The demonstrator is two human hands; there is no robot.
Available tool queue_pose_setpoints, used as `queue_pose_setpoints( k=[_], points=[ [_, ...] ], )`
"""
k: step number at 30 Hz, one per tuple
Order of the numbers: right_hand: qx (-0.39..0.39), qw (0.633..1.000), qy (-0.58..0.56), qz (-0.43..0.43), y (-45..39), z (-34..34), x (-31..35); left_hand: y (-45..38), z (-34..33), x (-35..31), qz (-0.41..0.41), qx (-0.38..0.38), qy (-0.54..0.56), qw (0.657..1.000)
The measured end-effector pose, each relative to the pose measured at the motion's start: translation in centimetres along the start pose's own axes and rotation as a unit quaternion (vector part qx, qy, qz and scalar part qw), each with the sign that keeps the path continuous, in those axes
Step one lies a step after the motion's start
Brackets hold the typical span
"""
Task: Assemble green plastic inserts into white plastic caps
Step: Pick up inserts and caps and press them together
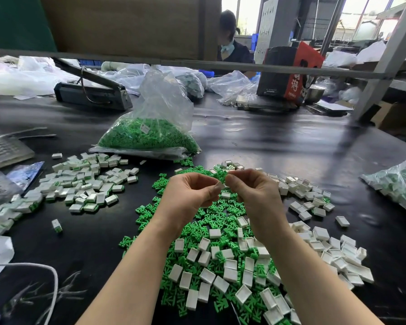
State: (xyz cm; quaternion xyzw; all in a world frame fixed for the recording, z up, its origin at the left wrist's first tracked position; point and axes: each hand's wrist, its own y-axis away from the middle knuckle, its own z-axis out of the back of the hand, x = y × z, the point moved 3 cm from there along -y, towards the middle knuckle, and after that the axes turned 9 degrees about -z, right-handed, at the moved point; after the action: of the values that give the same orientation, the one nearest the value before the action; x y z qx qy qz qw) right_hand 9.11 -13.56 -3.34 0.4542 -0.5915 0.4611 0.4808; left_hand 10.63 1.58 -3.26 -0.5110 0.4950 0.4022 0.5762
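Currently both hands up over the work pile, fingertips meeting at centre. Left hand (188, 193): thumb + index curled, pinching a white cap (220, 184); only a corner of the cap shows past the fingertips. Right hand (251, 191): fingers curled in, tips right against the cap's edge; whether a green insert sits between them, can't tell, fingers cover it. Cap is held in the air, between the two hands' fingertips, clear of the table.

Below the hands: loose green inserts (211, 216) w/ empty white caps (230, 273) mixed in, on the black table (279, 141). More empty caps to the right. Left side: heap of finished caps (89, 184), green showing at their edges. Behind the pile: clear bag of green inserts (150, 132), lying on the table, top open.
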Motion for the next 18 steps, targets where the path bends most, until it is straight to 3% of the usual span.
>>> queue_pose_setpoints(
  k=[9,18],
  points=[
    [0.002,1.000,0.005,0.004,-0.16,-0.03,-0.14,0.22,-0.05,-0.40,-0.025,-0.020,0.002,0.999],
    [0.047,0.989,0.140,0.022,-0.09,0.52,0.37,0.11,0.49,-0.80,-0.080,-0.019,-0.081,0.993]
  ],
)
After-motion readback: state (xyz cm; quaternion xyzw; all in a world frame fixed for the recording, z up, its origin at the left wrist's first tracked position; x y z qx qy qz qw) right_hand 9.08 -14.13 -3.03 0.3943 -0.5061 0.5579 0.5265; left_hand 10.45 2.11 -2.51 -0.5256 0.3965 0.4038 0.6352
